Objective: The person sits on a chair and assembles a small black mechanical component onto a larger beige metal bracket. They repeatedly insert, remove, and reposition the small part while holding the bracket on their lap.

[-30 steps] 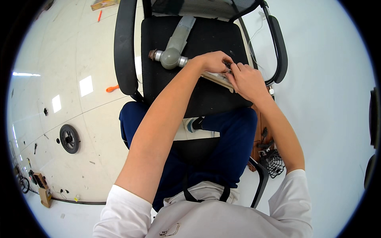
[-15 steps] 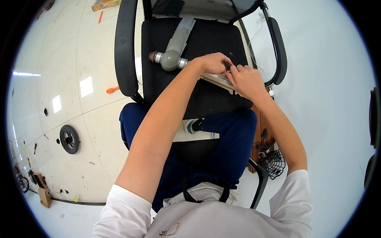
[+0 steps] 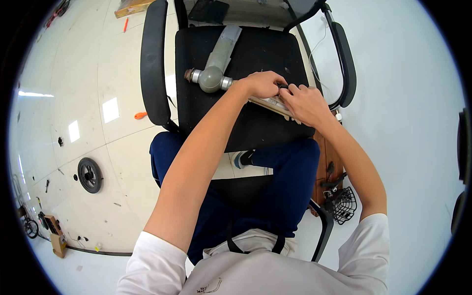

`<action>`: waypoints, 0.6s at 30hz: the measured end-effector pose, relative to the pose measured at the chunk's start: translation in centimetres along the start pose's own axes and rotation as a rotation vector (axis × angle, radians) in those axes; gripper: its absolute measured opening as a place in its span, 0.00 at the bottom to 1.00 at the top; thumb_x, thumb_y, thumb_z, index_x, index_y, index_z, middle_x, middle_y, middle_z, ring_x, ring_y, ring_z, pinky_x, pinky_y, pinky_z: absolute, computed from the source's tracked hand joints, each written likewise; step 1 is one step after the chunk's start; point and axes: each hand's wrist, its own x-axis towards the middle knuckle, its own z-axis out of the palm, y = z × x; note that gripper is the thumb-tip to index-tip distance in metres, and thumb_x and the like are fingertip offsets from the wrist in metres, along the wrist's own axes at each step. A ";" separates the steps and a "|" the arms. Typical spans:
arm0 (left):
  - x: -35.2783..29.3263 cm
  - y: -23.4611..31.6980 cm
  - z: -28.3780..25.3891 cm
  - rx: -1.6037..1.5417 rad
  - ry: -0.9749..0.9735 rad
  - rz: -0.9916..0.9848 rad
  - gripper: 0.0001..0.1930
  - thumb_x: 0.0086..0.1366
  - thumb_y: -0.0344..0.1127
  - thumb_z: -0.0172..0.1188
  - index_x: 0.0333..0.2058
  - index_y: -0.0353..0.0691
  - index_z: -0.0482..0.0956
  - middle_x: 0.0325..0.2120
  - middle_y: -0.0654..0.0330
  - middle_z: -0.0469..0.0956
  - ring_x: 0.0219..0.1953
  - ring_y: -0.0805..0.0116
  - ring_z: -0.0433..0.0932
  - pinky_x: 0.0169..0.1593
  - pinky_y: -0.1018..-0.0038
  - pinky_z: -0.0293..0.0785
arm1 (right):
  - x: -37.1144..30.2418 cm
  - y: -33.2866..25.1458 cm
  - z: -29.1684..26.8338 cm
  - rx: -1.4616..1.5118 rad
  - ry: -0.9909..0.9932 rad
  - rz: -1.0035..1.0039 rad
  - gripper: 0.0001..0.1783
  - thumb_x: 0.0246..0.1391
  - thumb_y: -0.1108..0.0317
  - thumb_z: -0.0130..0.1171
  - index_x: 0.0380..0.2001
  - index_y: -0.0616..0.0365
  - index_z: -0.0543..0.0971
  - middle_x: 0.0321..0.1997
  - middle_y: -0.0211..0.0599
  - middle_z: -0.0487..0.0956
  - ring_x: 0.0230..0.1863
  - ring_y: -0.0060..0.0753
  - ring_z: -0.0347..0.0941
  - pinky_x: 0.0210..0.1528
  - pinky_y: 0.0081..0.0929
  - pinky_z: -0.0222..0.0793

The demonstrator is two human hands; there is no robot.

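Observation:
A grey fixture lies on the black seat of an office chair (image 3: pixel 268 132). It has a round grey housing (image 3: pixel 211 79) with silver collars, a brownish end piece at its left, and a flat grey arm (image 3: pixel 222 49) pointing away. To the right of the housing runs a long beige part (image 3: pixel 273 105), partly under my hands. My left hand (image 3: pixel 263 84) is bent over this part, its fingers closed at a small black piece (image 3: pixel 282 86). From the other side, my right hand (image 3: pixel 306 102) pinches at the same black piece. The fingers hide most of it.
Armrests (image 3: pixel 154 61) rise on both sides of the seat. On the tiled floor at left lie a black wheel (image 3: pixel 90 175), an orange-handled tool (image 3: pixel 140 115) and several small parts. A black wire basket (image 3: pixel 343 205) stands low at right, beside a white wall (image 3: pixel 413 147).
The whole view has shifted slightly, so the chair and floor things sit a little lower. Both hands stay together at the black piece with only small finger movement.

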 end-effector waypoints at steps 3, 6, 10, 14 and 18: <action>0.1 -0.2 -0.1 -0.035 -0.010 0.008 0.25 0.58 0.25 0.54 0.56 0.38 0.77 0.46 0.50 0.82 0.49 0.62 0.80 0.56 0.70 0.72 | 0.3 0.6 1.6 0.008 -0.009 0.000 0.12 0.62 0.58 0.57 0.31 0.55 0.76 0.26 0.35 0.77 0.27 0.36 0.76 0.28 0.33 0.71; 0.1 -0.6 -0.1 -0.113 -0.029 0.017 0.24 0.58 0.22 0.52 0.55 0.37 0.77 0.45 0.49 0.82 0.48 0.63 0.80 0.55 0.70 0.72 | 0.3 0.4 0.6 0.020 -0.049 0.014 0.11 0.61 0.59 0.57 0.32 0.55 0.74 0.27 0.35 0.76 0.28 0.36 0.76 0.29 0.33 0.72; -0.2 -0.1 -0.3 -0.184 -0.039 0.016 0.24 0.58 0.20 0.51 0.55 0.37 0.76 0.41 0.51 0.82 0.45 0.68 0.79 0.52 0.71 0.72 | -0.2 0.1 -0.7 0.053 0.078 -0.055 0.11 0.60 0.60 0.57 0.28 0.54 0.75 0.26 0.35 0.77 0.28 0.35 0.76 0.31 0.33 0.72; -0.4 0.3 -0.4 -0.215 -0.040 0.022 0.23 0.59 0.20 0.52 0.54 0.38 0.75 0.39 0.53 0.81 0.42 0.70 0.78 0.50 0.72 0.72 | -0.6 0.7 0.2 0.047 -0.020 -0.048 0.09 0.58 0.61 0.58 0.33 0.55 0.77 0.28 0.35 0.78 0.30 0.36 0.77 0.31 0.33 0.72; 0.0 -0.6 -0.2 -0.199 -0.027 0.065 0.21 0.59 0.21 0.53 0.52 0.37 0.75 0.39 0.53 0.81 0.41 0.70 0.78 0.50 0.71 0.72 | -0.5 0.9 0.3 -0.008 -0.119 -0.033 0.09 0.59 0.62 0.58 0.37 0.54 0.74 0.30 0.32 0.77 0.30 0.34 0.76 0.30 0.33 0.72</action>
